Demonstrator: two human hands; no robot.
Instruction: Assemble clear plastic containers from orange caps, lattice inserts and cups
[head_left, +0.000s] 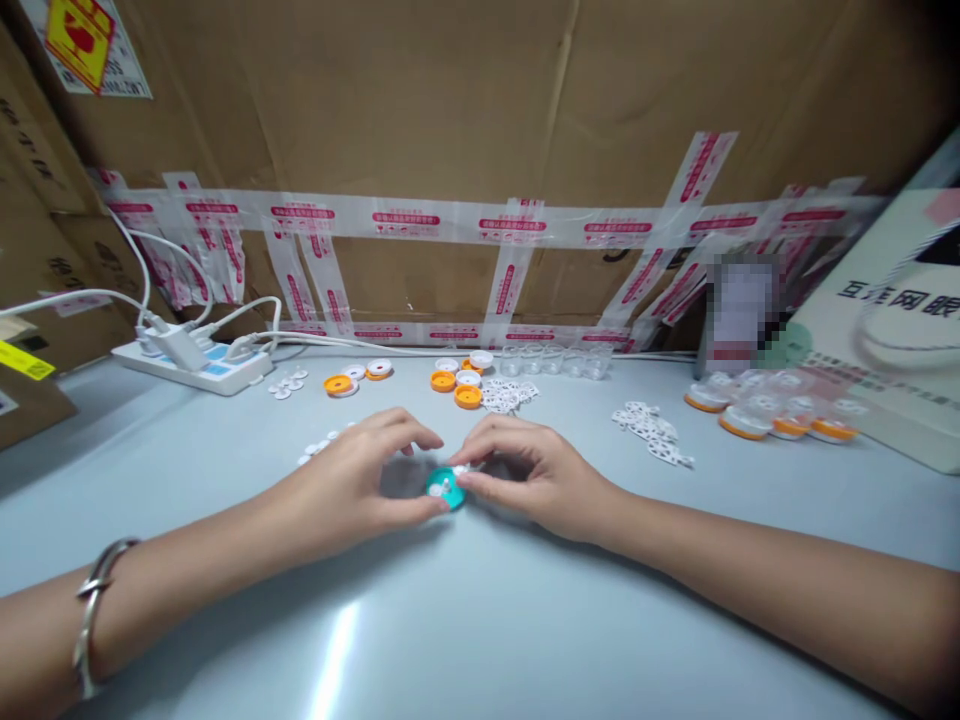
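Observation:
A small teal round dish [448, 489] lies on the table between my hands, with small white pieces in it. My left hand [375, 475] is beside its left side, thumb at the near rim and fingers curved apart above. From the right, my right hand [525, 475] pinches a small white piece [461, 469] at the dish's right rim, thumb and forefinger close together. The fingertips hide part of that piece.
Behind my hands are orange and white rings [468, 397], clear cups [555, 361] and white flat parts [510, 395]. More white parts [652, 434] and clear-topped orange pieces [744, 420] lie right. A power strip [217, 372] stands left, before a large cardboard box [450, 120].

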